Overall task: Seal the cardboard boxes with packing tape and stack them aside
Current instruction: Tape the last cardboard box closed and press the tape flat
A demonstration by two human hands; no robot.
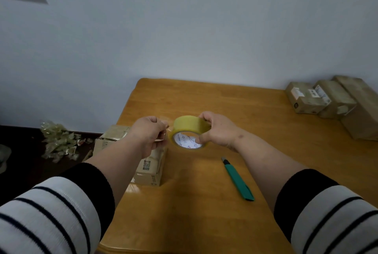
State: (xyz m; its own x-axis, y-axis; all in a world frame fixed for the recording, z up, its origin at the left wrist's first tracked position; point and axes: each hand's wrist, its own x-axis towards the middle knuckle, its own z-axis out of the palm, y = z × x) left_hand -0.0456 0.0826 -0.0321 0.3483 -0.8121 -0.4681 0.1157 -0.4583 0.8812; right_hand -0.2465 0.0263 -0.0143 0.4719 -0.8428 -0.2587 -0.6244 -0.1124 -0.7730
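Yellowish packing tape roll (189, 129) is held up over the wooden table (235, 110), between the two hands. The right hand (217, 129) grips it with fingers curled over the top and the thumb at the white core, where blue and red printing shows but is too small to read. Just left of the roll, the left hand (149, 131) is closed in a pinch on the free end of the tape (165, 129), a short clear strip drawn out from the roll.

Below the left hand, and left of the roll, a small cardboard box (152, 167) sits at the table's edge; its label carries a QR code and small print I cannot make out. Behind it lies another box (111, 137), shiny with tape. Nearer the person than the roll, a green utility knife (238, 179) lies flat on the wood. Far to the right of the roll, three brown boxes (331, 98) stand side by side with white shipping labels, unreadable. Off to the left, on the dark floor, lies a heap of crumpled tape scraps (59, 141).
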